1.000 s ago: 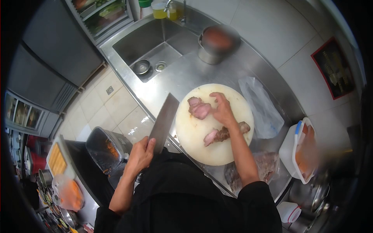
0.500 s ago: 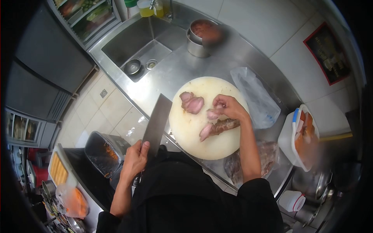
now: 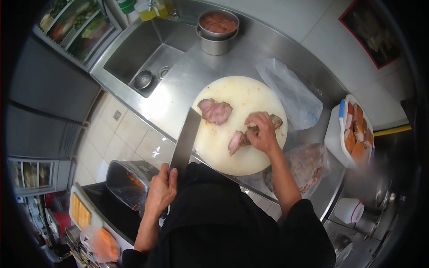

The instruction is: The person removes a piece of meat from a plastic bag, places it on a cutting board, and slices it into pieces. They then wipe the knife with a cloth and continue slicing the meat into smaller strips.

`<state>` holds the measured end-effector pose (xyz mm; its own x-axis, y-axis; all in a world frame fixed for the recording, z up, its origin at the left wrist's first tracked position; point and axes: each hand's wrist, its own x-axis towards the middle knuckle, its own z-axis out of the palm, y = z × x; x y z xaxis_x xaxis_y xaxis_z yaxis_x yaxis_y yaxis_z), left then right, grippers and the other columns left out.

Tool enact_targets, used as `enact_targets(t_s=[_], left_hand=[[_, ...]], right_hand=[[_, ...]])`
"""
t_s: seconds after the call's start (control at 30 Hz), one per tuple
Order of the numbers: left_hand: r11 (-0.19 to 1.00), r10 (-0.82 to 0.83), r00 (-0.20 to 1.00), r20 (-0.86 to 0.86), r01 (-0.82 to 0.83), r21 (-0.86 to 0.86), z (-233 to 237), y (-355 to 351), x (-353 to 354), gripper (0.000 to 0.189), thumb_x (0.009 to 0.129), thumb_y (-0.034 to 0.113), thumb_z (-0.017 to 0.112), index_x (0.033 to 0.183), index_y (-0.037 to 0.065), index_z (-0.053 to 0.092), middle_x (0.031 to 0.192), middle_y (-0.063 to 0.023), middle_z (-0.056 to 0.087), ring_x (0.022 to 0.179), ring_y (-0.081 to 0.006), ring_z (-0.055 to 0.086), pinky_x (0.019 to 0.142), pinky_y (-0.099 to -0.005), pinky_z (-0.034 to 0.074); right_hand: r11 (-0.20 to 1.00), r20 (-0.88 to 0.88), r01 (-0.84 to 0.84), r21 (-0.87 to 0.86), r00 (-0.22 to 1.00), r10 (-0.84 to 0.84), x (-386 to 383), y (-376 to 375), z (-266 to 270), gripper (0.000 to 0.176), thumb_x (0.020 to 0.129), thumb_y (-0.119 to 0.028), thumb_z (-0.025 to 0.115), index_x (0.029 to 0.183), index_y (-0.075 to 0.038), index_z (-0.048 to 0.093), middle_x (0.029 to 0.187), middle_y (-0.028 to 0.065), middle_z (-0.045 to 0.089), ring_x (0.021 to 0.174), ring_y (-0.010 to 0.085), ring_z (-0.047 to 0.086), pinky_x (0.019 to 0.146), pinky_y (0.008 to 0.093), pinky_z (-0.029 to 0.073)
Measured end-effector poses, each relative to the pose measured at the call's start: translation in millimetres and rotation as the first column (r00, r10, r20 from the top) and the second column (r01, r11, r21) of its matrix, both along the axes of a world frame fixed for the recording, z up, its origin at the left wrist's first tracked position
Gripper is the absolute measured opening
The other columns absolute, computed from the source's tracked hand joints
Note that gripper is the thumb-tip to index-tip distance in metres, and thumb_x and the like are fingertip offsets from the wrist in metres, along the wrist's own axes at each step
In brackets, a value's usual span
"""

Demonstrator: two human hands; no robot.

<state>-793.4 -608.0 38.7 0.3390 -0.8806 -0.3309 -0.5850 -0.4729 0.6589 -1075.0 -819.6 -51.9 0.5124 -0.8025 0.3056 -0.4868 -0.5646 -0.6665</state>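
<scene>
In my left hand (image 3: 163, 187) is a cleaver (image 3: 185, 143), its wide blade angled up beside the left edge of a round, off-white cutting board (image 3: 241, 165). My right hand (image 3: 263, 134) is over the board, fingers and thumb curled around a dark-crusted piece of meat (image 3: 275, 121). Its pink cut end (image 3: 235, 142) points toward the lower left. My fingers hide the middle of the piece. A small pile of pink meat slices (image 3: 215, 111) lies at the board's upper left.
A clear plastic bag (image 3: 290, 96) lies behind the board, and bagged meat (image 3: 306, 167) lies to its right. Stacked metal pots (image 3: 216, 42) hold reddish food. A white tub (image 3: 337, 134) contains orange-brown pieces. The sink (image 3: 129, 58) is at upper left; a dark bin (image 3: 120, 176) stands below.
My right hand has come down from holding a pink slice above the board to closing around the dark-crusted meat. The cleaver stays in my left hand. The whole view has shifted slightly.
</scene>
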Motion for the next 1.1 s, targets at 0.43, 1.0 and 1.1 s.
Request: enact_targets(t_s=[0.43,1.0,1.1], left_hand=[[0.931,-0.363,0.924,0.116,0.357,0.068,17,-48,-51,0.022,0.101,0.024,0.048,0.095,0.003,0.047,0.059,-0.0289,0.057,0.060,-0.0542,0.055,0.057,-0.0618,0.043],[0.840,-0.542,0.798,0.262,0.514,0.172,42,-66,-73,0.020,0.098,0.016,0.051,0.087,0.000,0.044,0.053,-0.0255,0.057,0.048,-0.0445,0.059,0.044,-0.0531,0.048],[0.838,-0.546,0.798,0.256,0.516,0.179,43,-64,-73,0.020,0.098,0.015,0.051,0.087,0.000,0.044,0.053,-0.0248,0.057,0.048,-0.0440,0.060,0.043,-0.0522,0.048]], right_hand=[[0.956,0.066,0.272,-0.109,0.962,-0.266,26,58,-49,0.043,0.069,-0.016,0.073,0.111,-0.010,0.063,0.116,0.0112,0.058,0.113,0.0323,0.051,0.097,0.0454,0.037],[0.952,0.146,0.303,-0.034,0.944,-0.296,34,61,-48,0.035,0.071,-0.013,0.069,0.106,-0.009,0.064,0.110,0.0131,0.057,0.111,0.0350,0.050,0.097,0.0478,0.040],[0.950,0.168,0.309,-0.030,0.939,-0.300,34,61,-47,0.034,0.072,-0.013,0.069,0.105,-0.010,0.064,0.110,0.0126,0.057,0.111,0.0350,0.050,0.097,0.0475,0.040]])
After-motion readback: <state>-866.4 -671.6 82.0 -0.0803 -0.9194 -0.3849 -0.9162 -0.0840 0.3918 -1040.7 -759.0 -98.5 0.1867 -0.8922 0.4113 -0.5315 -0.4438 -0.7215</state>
